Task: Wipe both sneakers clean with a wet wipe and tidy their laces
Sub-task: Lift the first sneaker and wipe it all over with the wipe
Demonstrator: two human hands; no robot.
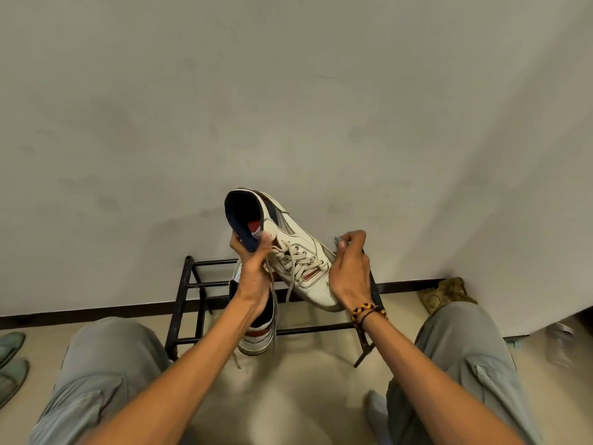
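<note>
The left hand [253, 268] grips the raised sneaker [288, 248] by its heel collar, above the rack's [189, 284] right half. Its loose laces [288, 284] could snag the rack's front bar. The second sneaker [260, 332] overhangs that bar and could fall if knocked. The right hand's [349, 271] fingers pinch a wet wipe [337, 241] at the toe; open floor lies in front of the rack.

The left hand [253, 268] is covering much of the second sneaker [256, 335] on the rack [192, 284]. The wipe [337, 241] is barely peeking past the right hand [349, 274]. Far right, a blurred object [560, 345] is staying unidentifiable.
</note>
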